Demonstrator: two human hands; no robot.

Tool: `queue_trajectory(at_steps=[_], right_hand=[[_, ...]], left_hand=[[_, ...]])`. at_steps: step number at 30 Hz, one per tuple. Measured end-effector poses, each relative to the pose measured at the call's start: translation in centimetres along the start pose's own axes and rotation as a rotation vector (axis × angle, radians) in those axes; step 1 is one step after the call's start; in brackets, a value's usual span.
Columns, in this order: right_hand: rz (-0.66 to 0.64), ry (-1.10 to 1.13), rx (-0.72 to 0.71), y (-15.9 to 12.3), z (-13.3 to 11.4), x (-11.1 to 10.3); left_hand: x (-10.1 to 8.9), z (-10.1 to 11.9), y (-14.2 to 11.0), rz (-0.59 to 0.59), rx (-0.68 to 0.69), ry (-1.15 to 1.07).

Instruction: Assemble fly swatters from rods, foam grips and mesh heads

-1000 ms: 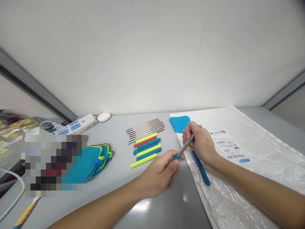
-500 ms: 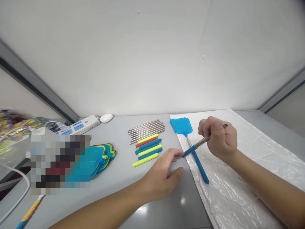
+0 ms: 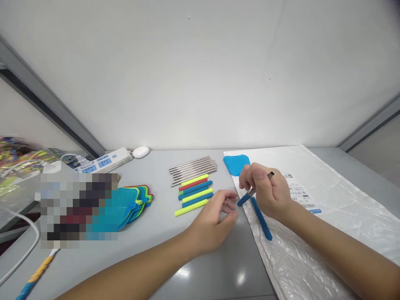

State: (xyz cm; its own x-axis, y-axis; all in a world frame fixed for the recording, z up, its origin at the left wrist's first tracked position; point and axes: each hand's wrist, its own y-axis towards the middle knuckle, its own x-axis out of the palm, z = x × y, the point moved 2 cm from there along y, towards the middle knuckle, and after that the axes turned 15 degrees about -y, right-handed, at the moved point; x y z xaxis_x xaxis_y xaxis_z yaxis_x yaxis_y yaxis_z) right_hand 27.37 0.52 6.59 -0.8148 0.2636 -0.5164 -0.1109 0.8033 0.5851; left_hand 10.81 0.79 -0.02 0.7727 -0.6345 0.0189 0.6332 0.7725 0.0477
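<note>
My right hand (image 3: 268, 191) is closed round a steel rod with a blue grip (image 3: 244, 198), the blue end pointing left and down. My left hand (image 3: 215, 221) rests on the grey table just left of that grip, fingers loosely spread and holding nothing. Under my right hand lies a finished blue fly swatter (image 3: 250, 187), its mesh head at the back and its blue handle toward me, on a clear plastic bag (image 3: 312, 225).
Steel rods (image 3: 193, 167) and coloured grip sleeves (image 3: 194, 193) lie in rows at table centre. A stack of swatter heads (image 3: 131, 202) sits left. A power strip (image 3: 100, 161) and white mouse (image 3: 140, 151) are at the back. A shipping label (image 3: 300, 192) is on the bag.
My left hand let go of the blue grip and opened. My right hand swung the rod out to the right and brought it back over the swatter.
</note>
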Motion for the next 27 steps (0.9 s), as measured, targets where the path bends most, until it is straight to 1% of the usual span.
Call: queue_trajectory(at_steps=[2, 8, 13, 18, 21, 27], right_hand=[[0.000, 0.036, 0.011, -0.2, 0.2, 0.3], [0.085, 0.171, 0.075, -0.1, 0.9, 0.8], [0.118, 0.201, 0.109, -0.1, 1.5, 1.2], [0.156, 0.235, 0.139, -0.3, 1.7, 1.4], [0.174, 0.230, 0.153, -0.5, 1.7, 1.4], [0.156, 0.138, 0.156, -0.8, 1.8, 1.9]], left_hand=[[0.0, 0.0, 0.0, -0.005, -0.005, -0.007], [-0.1, 0.4, -0.1, -0.041, 0.002, 0.011], [-0.1, 0.4, 0.0, -0.043, -0.030, -0.011], [-0.2, 0.3, 0.1, -0.046, -0.033, -0.029], [-0.2, 0.2, 0.1, -0.048, -0.034, -0.029], [-0.2, 0.1, 0.2, -0.051, -0.049, -0.042]])
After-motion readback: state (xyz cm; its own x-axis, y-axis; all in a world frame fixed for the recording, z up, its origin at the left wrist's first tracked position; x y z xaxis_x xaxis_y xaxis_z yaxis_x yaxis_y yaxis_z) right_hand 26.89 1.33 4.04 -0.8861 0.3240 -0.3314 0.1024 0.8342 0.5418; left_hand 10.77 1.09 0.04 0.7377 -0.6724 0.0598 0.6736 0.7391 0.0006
